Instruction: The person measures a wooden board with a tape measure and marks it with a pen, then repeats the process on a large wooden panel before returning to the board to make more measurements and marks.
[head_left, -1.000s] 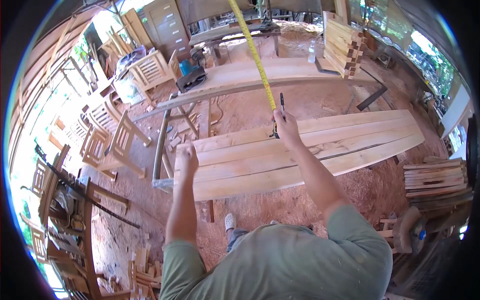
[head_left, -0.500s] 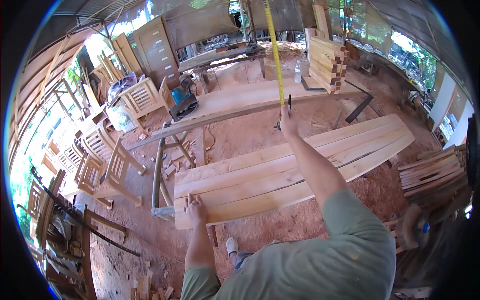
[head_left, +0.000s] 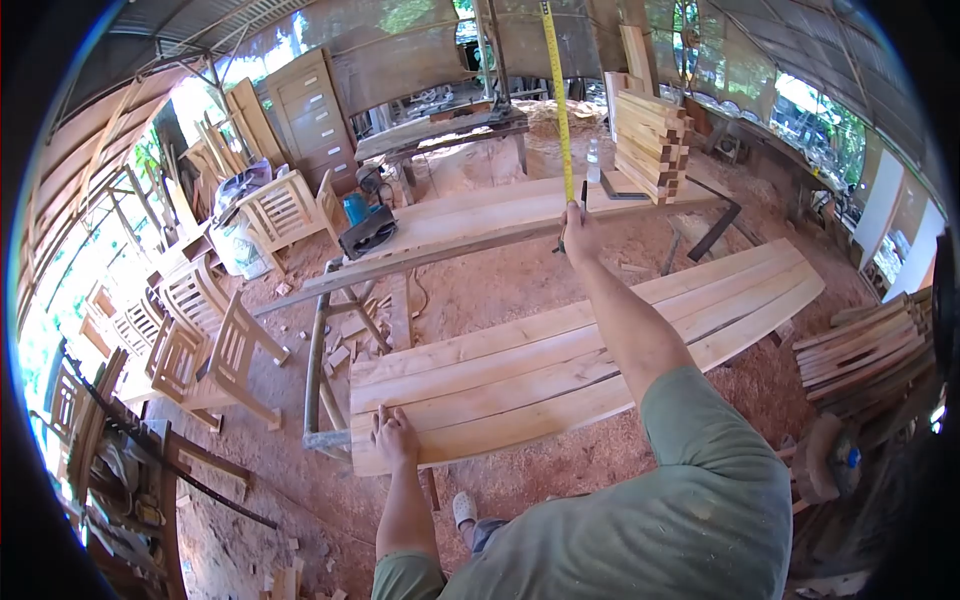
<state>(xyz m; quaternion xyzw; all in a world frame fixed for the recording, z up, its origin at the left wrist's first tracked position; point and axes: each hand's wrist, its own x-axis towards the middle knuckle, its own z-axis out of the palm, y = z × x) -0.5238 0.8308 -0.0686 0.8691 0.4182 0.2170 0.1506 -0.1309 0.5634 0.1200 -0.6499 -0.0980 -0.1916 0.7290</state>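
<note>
My right hand (head_left: 581, 242) is raised above the planks, closed round a tape measure whose yellow blade (head_left: 562, 110) stands extended straight up out of the fist. A thin dark stick (head_left: 584, 194), like a pencil, pokes up beside the blade. The tape's case is mostly hidden by the fingers. Below, several pale wooden planks (head_left: 480, 372) lie side by side as one long panel with a curved near edge. My left hand (head_left: 396, 437) rests on the panel's left end, fingers apart on the wood.
A metal trestle (head_left: 318, 360) stands at the panel's left end. Beyond is another long board (head_left: 470, 212) with a blue power tool (head_left: 357, 208), a bottle (head_left: 593, 162) and stacked timber (head_left: 648, 145). Wooden chairs (head_left: 205, 350) stand left; slats (head_left: 860, 350) are piled right.
The view has tilted slightly, so most things sit a little lower. My right hand and the tape blade shift slightly with it; my left hand stays at the panel's left end.
</note>
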